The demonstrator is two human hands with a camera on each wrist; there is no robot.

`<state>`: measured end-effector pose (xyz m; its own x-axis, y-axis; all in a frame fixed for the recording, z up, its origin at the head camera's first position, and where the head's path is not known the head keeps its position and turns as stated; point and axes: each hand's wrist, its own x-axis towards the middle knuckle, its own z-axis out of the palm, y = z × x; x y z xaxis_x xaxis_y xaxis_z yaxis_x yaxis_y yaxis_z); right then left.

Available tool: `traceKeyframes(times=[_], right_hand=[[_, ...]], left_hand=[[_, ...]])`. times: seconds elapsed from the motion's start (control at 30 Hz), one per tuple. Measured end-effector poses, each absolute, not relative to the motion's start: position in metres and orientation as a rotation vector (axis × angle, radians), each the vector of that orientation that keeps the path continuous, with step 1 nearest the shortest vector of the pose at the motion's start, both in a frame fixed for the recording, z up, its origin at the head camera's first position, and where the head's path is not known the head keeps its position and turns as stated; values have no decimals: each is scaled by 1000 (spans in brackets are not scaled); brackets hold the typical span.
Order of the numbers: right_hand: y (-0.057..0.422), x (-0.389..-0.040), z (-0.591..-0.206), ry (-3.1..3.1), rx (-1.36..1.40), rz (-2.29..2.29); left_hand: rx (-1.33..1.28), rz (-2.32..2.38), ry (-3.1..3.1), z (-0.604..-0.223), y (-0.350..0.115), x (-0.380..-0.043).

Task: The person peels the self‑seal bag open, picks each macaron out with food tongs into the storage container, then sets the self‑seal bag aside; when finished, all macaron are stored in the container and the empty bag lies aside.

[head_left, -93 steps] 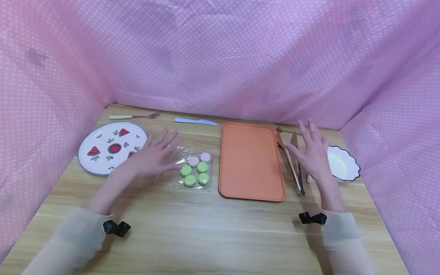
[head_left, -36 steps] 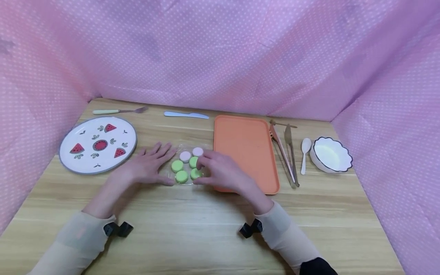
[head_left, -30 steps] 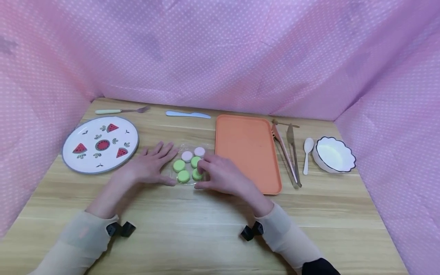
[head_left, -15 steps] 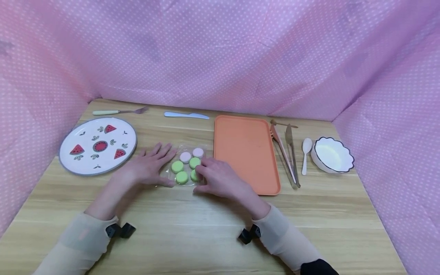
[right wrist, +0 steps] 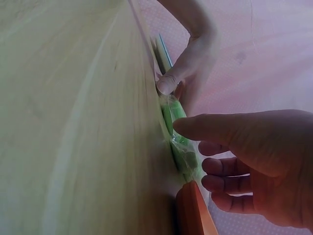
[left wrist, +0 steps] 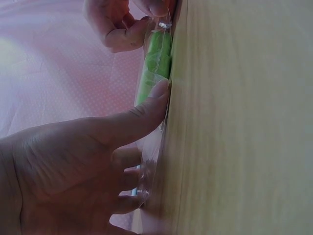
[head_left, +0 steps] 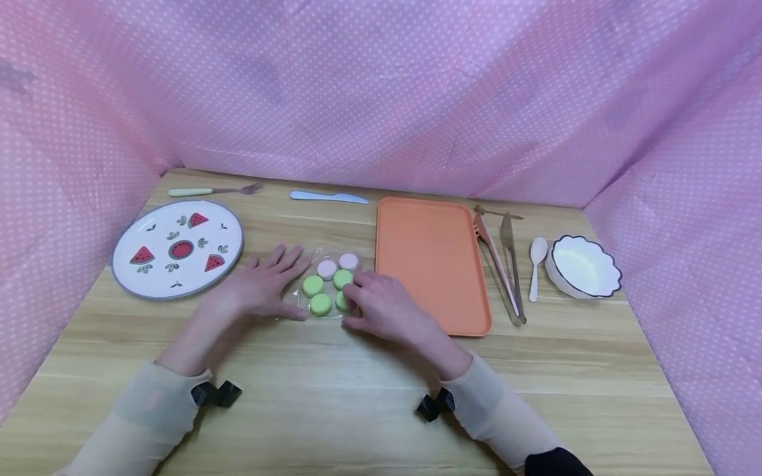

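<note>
A clear plastic bag of green and pale pink macarons lies flat on the table. My left hand rests on the bag's left side with fingers spread. In the left wrist view its thumb presses on the bag beside a green macaron. At the bag's right side, my right hand has curled fingers and its thumb at the near corner, gripping around the lower right macaron, which it partly covers. The right wrist view shows the right thumb against the bag.
An orange tray lies just right of the bag, partly under the right hand. Left stands a watermelon-patterned plate. Behind lie a fork and a blue knife. Several utensils, a spoon and a scalloped bowl are at right.
Both hands have come down from the air onto the bag, the right one crossing leftward from near the bowl. During the last second they have stayed there, with the right fingers shifting slightly.
</note>
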<state>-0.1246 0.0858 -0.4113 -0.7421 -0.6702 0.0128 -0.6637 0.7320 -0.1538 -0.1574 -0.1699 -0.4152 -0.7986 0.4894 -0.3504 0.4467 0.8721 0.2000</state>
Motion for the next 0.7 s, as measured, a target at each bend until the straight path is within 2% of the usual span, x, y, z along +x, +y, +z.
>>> traceKeyframes(times=[0.7], right_hand=[[92, -128, -409, 2880, -1126, -296]], left_hand=[[693, 165, 2636, -414, -167, -157]])
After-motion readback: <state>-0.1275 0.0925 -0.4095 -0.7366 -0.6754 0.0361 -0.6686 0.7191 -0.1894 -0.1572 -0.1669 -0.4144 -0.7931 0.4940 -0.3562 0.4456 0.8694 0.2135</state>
